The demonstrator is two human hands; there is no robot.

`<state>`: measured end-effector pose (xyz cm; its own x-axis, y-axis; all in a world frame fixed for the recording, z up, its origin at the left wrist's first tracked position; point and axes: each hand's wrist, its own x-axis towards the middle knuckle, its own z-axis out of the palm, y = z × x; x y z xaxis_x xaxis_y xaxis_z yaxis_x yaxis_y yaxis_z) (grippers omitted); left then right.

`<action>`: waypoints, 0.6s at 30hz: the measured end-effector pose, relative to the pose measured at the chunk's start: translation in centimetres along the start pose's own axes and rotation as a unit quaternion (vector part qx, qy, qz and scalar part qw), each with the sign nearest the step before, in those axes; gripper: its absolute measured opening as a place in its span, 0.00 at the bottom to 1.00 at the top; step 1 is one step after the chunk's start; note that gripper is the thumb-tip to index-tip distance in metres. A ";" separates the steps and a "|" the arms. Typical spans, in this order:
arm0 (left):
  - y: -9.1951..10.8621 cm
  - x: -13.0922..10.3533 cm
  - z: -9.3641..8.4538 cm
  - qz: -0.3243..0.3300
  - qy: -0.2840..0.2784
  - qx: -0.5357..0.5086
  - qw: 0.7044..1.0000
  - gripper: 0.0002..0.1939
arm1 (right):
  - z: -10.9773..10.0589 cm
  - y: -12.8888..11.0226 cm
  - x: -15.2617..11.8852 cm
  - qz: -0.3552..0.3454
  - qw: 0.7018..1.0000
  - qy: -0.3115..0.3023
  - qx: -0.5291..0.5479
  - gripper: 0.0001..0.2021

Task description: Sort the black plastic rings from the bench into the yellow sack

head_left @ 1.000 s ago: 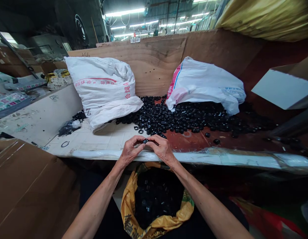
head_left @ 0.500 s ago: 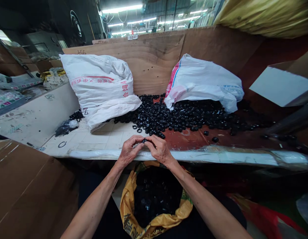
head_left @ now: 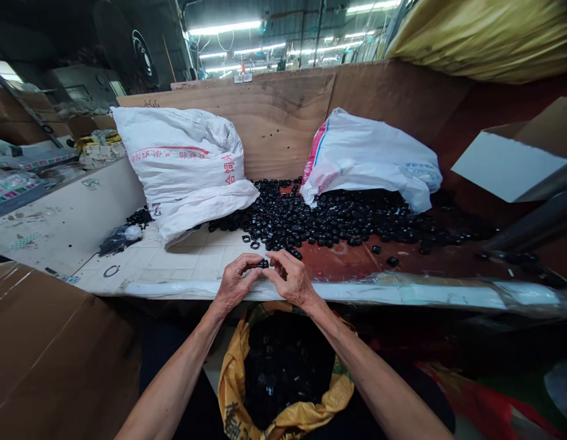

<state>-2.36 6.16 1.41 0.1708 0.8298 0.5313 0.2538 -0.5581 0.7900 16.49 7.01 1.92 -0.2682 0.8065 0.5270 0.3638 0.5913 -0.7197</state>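
Note:
Thumb and fingertips of my left hand point(head_left: 236, 282) pinch a small black plastic part point(head_left: 264, 264) above the front edge of the bench. Just to its right is my right hand point(head_left: 293, 278), with its thumb and forefinger apart around the part's free end. Whether the right thumb touches the part, I cannot tell. Behind the hands spreads a heap of similar black plastic parts point(head_left: 311, 223), some of them ring-shaped. Below my wrists, an open yellow sack point(head_left: 235, 360) holds a mass of black pieces.
Two white woven sacks stand on the bench, one at the left point(head_left: 187, 165) and one at the right point(head_left: 375, 153). A wooden board point(head_left: 274, 122) closes the back. At the lower left is a cardboard box point(head_left: 58, 354). A loose black ring point(head_left: 112, 271) lies left.
My right fingers have parted from the black part, which now shows more fully in my left fingertips. The view has shifted slightly.

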 end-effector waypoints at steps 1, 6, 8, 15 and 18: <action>0.0 0.0 0.0 -0.002 -0.002 -0.001 1.000 0.09 | 0.1 0.0 0.1 -0.002 1.000 0.000 0.015 0.09; -0.1 0.0 -0.1 0.001 -0.022 0.008 1.000 0.09 | 0.4 0.4 0.1 0.005 1.000 -0.006 -0.006 0.14; -0.1 0.0 -0.1 0.004 -0.017 0.005 1.000 0.09 | 0.4 0.4 0.0 -0.003 1.000 -0.005 -0.008 0.13; 0.7 -0.9 0.0 -0.054 -0.003 -0.049 0.997 0.10 | 0.6 0.4 -0.3 -0.074 0.997 -0.004 -0.028 0.13; 0.7 -1.6 0.2 -0.076 0.011 -0.064 0.995 0.10 | 0.7 0.4 -0.3 -0.120 0.991 0.010 -0.052 0.12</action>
<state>-2.26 4.46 1.09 0.1190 0.9054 0.4075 0.1518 -0.4222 0.8937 16.06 6.99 1.18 -0.3415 0.6422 0.6863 0.3822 0.7620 -0.5228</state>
